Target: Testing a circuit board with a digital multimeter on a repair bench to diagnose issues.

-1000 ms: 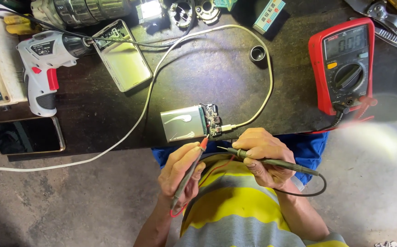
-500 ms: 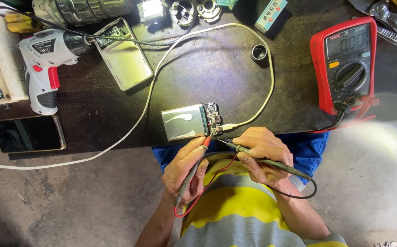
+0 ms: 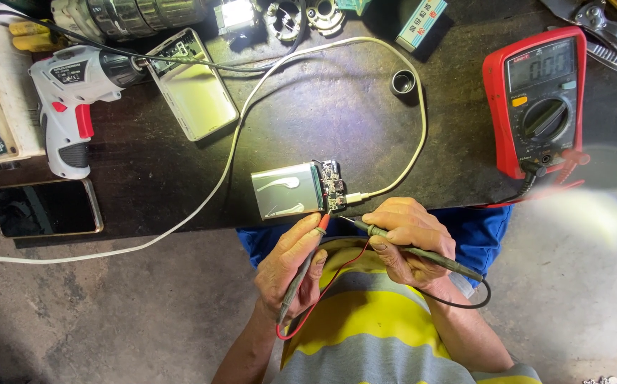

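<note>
The left hand (image 3: 291, 267) grips a red-tipped test probe (image 3: 307, 257), the right hand (image 3: 408, 238) a black one (image 3: 422, 252) — both tips angle up toward the small green circuit board (image 3: 332, 185) on the silver flat battery pack (image 3: 287, 190), lying at the dark desk (image 3: 337, 114) edge just above both hands, its long axis crosswise.

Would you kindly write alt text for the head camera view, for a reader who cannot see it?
Seen from above, a person's left hand holds a red-tipped test probe and the right hand a black probe, both tips at the small circuit board on a silver battery pack on a dark workbench. A red multimeter, white cordless screwdriver and phone lie nearby.
</note>
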